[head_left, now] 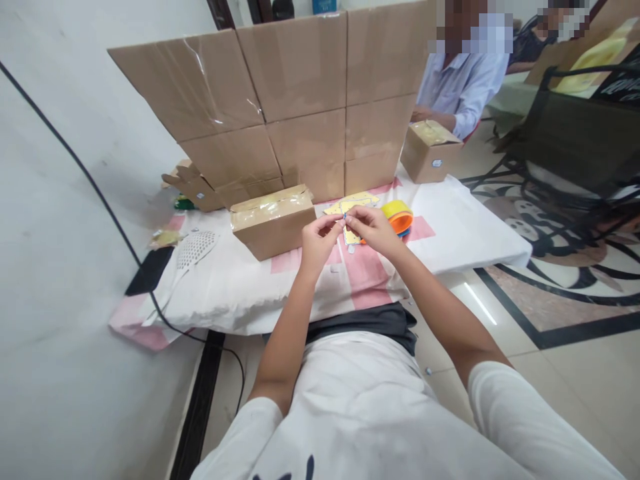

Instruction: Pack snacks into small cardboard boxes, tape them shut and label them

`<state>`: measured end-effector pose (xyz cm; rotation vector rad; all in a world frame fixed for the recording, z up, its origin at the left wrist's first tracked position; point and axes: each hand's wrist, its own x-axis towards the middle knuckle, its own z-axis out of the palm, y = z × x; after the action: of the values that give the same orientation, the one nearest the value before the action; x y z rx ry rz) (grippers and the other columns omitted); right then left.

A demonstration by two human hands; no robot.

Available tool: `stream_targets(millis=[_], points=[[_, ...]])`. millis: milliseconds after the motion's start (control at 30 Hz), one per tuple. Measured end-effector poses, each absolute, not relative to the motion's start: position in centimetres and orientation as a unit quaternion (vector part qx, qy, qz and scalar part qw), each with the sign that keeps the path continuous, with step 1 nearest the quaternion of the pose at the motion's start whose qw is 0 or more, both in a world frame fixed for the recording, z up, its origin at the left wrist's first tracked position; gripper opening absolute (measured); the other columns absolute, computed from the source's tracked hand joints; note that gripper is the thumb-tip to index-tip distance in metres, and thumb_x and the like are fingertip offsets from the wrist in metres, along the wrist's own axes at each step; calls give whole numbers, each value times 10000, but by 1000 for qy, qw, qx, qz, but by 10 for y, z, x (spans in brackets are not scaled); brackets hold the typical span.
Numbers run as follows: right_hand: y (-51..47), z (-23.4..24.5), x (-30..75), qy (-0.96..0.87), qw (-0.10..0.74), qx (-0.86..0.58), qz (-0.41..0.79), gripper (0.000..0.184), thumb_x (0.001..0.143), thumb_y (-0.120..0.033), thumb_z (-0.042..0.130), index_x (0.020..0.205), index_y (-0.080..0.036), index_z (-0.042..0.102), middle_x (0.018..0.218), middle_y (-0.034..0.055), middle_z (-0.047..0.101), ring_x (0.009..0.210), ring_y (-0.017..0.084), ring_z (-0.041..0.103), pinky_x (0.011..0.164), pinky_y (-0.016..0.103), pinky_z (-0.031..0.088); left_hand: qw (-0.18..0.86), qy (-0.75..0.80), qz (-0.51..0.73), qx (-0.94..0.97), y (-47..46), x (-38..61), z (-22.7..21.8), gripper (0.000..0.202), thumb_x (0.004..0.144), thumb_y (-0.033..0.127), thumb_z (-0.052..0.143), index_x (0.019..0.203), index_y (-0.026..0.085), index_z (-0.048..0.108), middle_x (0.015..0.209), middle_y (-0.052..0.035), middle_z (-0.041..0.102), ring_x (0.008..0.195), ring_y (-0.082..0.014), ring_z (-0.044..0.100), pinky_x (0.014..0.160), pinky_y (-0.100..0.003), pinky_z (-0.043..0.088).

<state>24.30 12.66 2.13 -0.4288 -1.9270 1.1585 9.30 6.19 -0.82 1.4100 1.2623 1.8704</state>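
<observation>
My left hand (320, 239) and my right hand (371, 227) meet above a low cloth-covered table (470, 230). Both are closed in a pinch on a small thing between their fingertips, too small to name. Just under and behind the hands lie several pale yellow cards (353, 201). A stack of coloured tape rolls (399, 217), yellow on top, sits right beside my right hand. A taped cardboard box (273, 220) stands close to the left of my left hand.
A wall of stacked cardboard boxes (300, 100) rises behind the table. Another small box (430, 152) stands at the far right corner, by a seated person's sleeve (467, 90). A white perforated swatter (193, 250) lies at left. A black cable (100, 193) runs along the wall.
</observation>
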Motion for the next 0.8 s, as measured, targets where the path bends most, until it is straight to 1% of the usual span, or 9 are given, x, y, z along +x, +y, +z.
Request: stream_targets(millis=[133,267,400,500,567,633,733,800], points=[[121,22,244,-788,397,-193,430,427,936,-582,631,758,-195,594,652,-29,512,577,115,432,546,260,340,201,492,647,547,53,88,-4,228,834,391,762,938,194,810,751,-39,755,627,-130,636,569,-247,489],[114,26,244,-814,375,-196,398,378,999,-509,545,763,-214,537,666,-24,511,609,133,457,581,268,361,109,502,624,589,42,85,2,166,860,353,741,896,207,811,810,-46,784,638,-127,644,611,-256,505],[104,31,241,-837,393,-190,332,305,1015,-377,515,755,-218,503,694,-16,511,648,139,452,633,281,358,25,494,609,620,34,84,7,170,906,333,689,880,207,800,794,-39,782,592,-113,612,583,-251,476],[96,34,239,-827,411,-186,336,271,998,-336,526,755,-215,504,709,-18,514,640,131,441,631,282,353,-17,488,596,637,28,83,9,185,935,330,661,885,207,791,761,-31,764,596,-115,609,592,-251,468],[93,35,239,-816,416,-185,357,260,990,-351,535,771,-211,533,708,-18,520,630,128,443,619,281,355,-33,486,589,645,24,83,12,182,944,326,660,891,208,788,741,-24,749,599,-112,611,597,-245,464],[90,37,239,-804,419,-189,377,275,978,-398,560,780,-207,563,703,-15,531,622,128,453,606,280,359,-47,484,584,650,20,83,15,169,947,316,666,898,210,788,733,-19,740,600,-109,611,599,-240,459],[86,41,241,-786,433,-202,392,347,946,-480,617,738,-207,571,668,-14,532,602,127,457,579,278,358,-58,475,576,663,14,85,21,148,954,294,667,920,215,787,731,-13,731,612,-108,611,600,-238,447],[82,44,244,-779,440,-201,398,379,933,-506,638,710,-206,573,637,-18,520,579,122,445,555,276,348,-55,464,572,674,10,87,26,140,961,281,662,936,214,783,734,-10,727,625,-108,613,603,-235,446]])
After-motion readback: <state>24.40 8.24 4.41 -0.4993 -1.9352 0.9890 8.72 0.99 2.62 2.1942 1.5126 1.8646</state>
